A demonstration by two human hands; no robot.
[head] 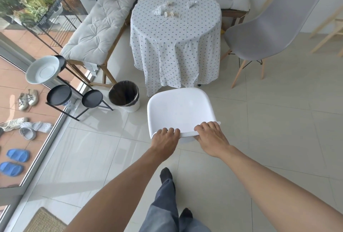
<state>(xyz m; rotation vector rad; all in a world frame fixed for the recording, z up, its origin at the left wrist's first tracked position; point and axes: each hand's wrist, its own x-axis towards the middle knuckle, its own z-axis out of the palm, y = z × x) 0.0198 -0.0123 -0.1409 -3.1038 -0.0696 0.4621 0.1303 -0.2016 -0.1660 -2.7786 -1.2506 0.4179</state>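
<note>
A white plastic chair (pixel 181 109) stands on the tiled floor in front of me, its seat facing the round table. My left hand (pixel 164 138) grips the left part of the chair's top backrest edge, fingers curled over it. My right hand (pixel 211 136) grips the same edge on the right side. The round table (pixel 176 33) beyond the chair wears a dotted white cloth, and several crumpled tissues (pixel 167 9) lie on top of it.
A lined waste bin (pixel 124 95) stands left of the chair. A grey chair (pixel 269 27) is at the right, a cushioned corner bench (pixel 100 29) behind the table. A black plant stand with a white dish (pixel 43 70) and a glass door are on the left.
</note>
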